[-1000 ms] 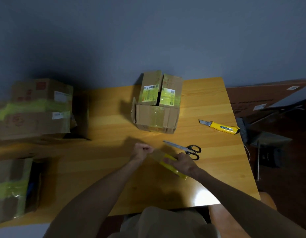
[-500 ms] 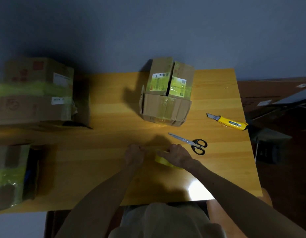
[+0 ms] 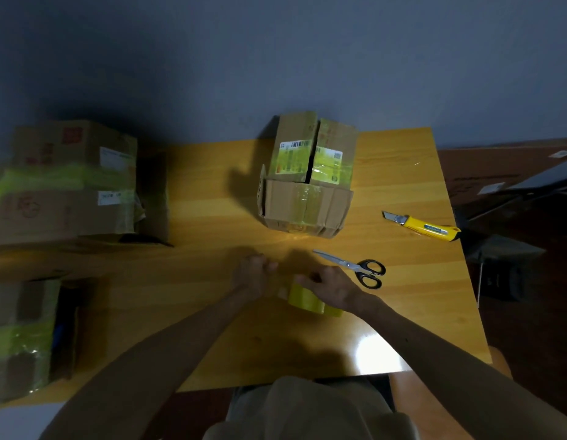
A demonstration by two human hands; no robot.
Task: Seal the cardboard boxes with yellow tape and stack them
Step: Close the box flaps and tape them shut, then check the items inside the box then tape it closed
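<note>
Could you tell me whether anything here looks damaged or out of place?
The middle cardboard box looks battered: a dark gap splits its top flaps and label, and its near wall is creased. The utility knife lies near the right edge of the table, blade out.

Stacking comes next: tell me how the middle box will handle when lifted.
The box probably flexes, since its front wall looks creased. A dark gap splits the top flaps, so they may lift. Sitting flat and squat, it likely won't tip.
</note>
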